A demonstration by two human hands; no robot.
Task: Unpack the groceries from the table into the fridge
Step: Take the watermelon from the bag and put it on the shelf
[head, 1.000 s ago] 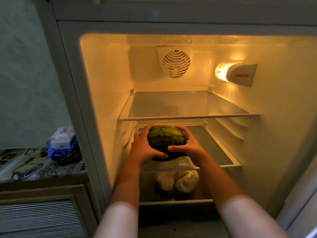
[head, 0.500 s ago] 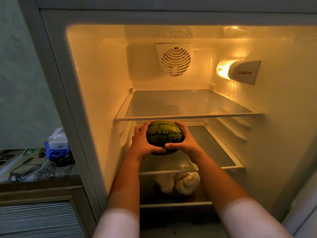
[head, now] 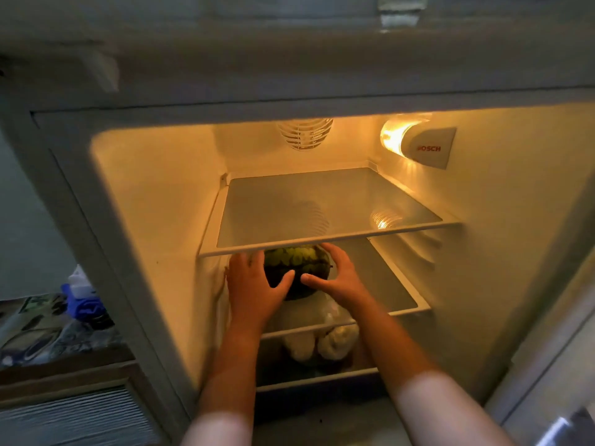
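Observation:
A small dark-green striped watermelon sits on the fridge's middle glass shelf, its top hidden behind the front rim of the upper shelf. My left hand cups its left side with the thumb across the front. On the other side, my right hand wraps its fingers over the top right, thumb pointing inward. Both forearms reach into the open fridge.
White plastic-wrapped bundles lie on the shelf below the melon. The upper shelf holds nothing. A lit lamp glows on the right wall. Left of the fridge, a patterned counter carries a blue and white bundle.
The watermelon has moved from the shelf's front edge deeper in, under the upper shelf. My hands went in with it. The camera has come closer and tilted down.

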